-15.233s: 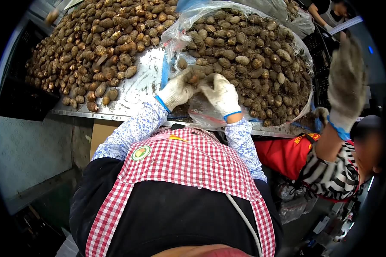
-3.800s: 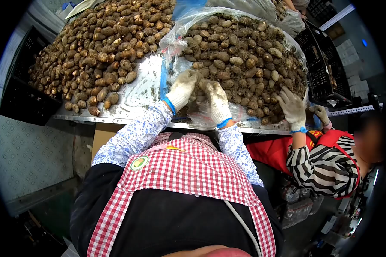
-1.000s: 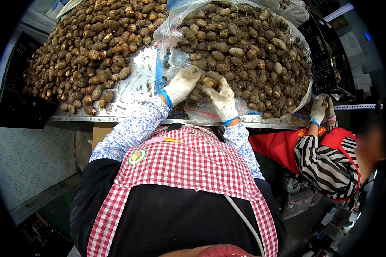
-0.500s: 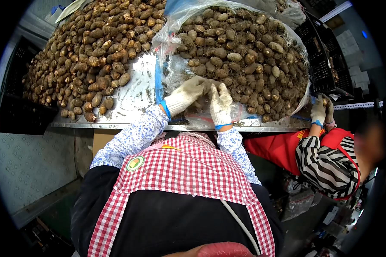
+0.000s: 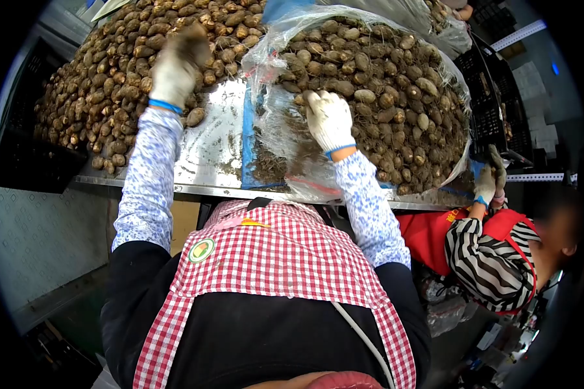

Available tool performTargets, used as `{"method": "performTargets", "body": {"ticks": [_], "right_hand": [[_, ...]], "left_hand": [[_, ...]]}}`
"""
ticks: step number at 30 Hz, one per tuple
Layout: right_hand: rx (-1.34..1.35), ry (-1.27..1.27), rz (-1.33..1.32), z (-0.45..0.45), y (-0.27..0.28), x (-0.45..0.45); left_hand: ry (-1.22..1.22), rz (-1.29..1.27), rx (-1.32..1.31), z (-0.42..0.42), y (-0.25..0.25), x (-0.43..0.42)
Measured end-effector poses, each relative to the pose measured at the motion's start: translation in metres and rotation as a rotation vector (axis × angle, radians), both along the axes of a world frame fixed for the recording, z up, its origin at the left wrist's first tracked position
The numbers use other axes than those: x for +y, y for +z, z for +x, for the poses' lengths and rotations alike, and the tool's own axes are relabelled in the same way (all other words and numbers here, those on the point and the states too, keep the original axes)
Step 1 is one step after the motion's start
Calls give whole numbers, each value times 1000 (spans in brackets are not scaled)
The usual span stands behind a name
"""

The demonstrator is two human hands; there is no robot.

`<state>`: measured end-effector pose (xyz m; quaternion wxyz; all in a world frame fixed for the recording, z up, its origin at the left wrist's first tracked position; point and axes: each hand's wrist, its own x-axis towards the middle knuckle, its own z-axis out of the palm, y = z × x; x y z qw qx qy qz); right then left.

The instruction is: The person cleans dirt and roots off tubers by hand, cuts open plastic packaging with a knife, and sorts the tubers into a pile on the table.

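My left hand [image 5: 175,72], in a whitish work glove, is stretched over the left heap of brown taros [image 5: 120,84]. Motion smears its fingers and the dark shape at their tips, so I cannot tell whether they hold anything. At the near-left edge of the other heap, hairy taros [image 5: 386,97] on clear plastic, is my gloved right hand [image 5: 329,122]. Its fingers are curled down around a small taro [image 5: 300,99], which is mostly hidden by them.
Between the heaps lies bare metal tabletop [image 5: 207,149] with a blue strip [image 5: 248,139] and loose dirt. Black crates [image 5: 32,149] stand at the left and right ends. A co-worker in a red apron [image 5: 428,240] works at the right.
My hands were together at the right heap's near edge. The left has swung up and left over the left heap; the right has moved slightly forward to the taros.
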<state>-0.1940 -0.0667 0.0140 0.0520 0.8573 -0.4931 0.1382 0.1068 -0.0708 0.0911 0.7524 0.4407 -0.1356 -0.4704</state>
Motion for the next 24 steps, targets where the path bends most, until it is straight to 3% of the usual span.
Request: {"method": "performTargets", "body": {"ticks": [1,3,5,7,11,13,15,17,19,21,22,24], "right_hand": [[49,47,-43,8,-9,-15],[101,84,-96,29,-27,-37],[286,33,-24,43,-46,-45],[348,30,-20,49,-70,-54],[250,40,173,42,-43,-56],[-51,-132,501,39,-6,-48],[-447,-196,713,25,18,-36],[-633,-139,238,7,-12,-9],[-1085,136,575,0,2,21],[-732,93,217,-7,-3,38],[-681,126,139,-13,-7,41],[-485,32,173,-24,-11,50]], "left_hand": [[-114,-332,-10,52,-13,-22],[40,-489,291,70,-5,-16],[185,-294,290,52,6,-19],[-59,-185,104,32,-22,-18],[-568,92,-246,-35,-48,11],[-694,76,-329,-54,-72,15],[-611,128,-323,-85,-90,18],[-817,50,-74,-105,-113,21],[-904,114,66,-129,-110,31],[-976,267,134,-149,-106,37],[-1024,214,206,-156,-114,35],[-926,365,40,-173,-129,38]]}}
